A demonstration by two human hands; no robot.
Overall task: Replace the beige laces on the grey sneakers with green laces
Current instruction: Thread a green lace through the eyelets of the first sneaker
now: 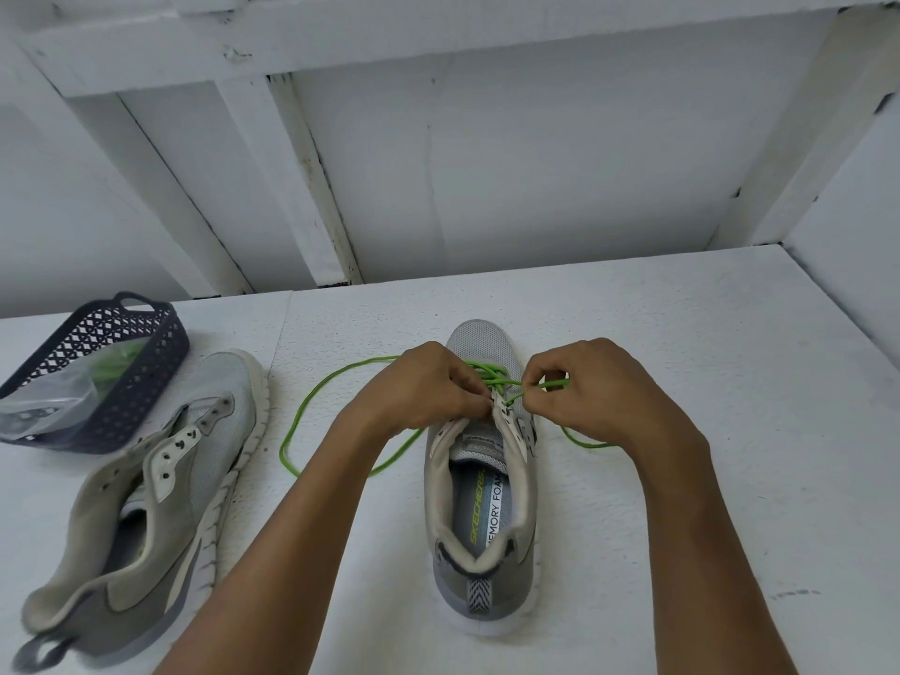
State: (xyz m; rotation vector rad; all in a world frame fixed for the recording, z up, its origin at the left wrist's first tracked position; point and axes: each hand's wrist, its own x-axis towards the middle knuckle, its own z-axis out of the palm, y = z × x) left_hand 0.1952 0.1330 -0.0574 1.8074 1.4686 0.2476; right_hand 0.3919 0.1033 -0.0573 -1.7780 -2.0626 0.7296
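Step in hand: threading the green lace (492, 375) through the centre sneaker (479, 577), which stands upright on the tabletop (682, 479), heel toward the person. No beige lace shows on either shoe, so removal looks done.

- Lacing reaches only the lowest eyelets near the toe; the upper eyelets on both flaps are open. Judged early, well under half of this shoe.
- Left hand (428, 382): fingers curled, pinching at the left eyelet flap where the lace crosses. Cannot tell whether it grips lace, flap or both.
- Right hand (594, 387): thumb and fingertips pinch a short run of lace just beside the right flap; the rest of the fingers are curled in.
- Slack: a long loop lies on the tabletop left of the shoe, a shorter run trails right behind the right wrist.

Next move probably needs the lace tip fed through the next free eyelet, then slack pulled even on both sides.

Second sneaker (146, 479) lies on its side at left, unlaced. The basket (146, 382) behind it holds a clear bag (48, 397) with more green lace inside.
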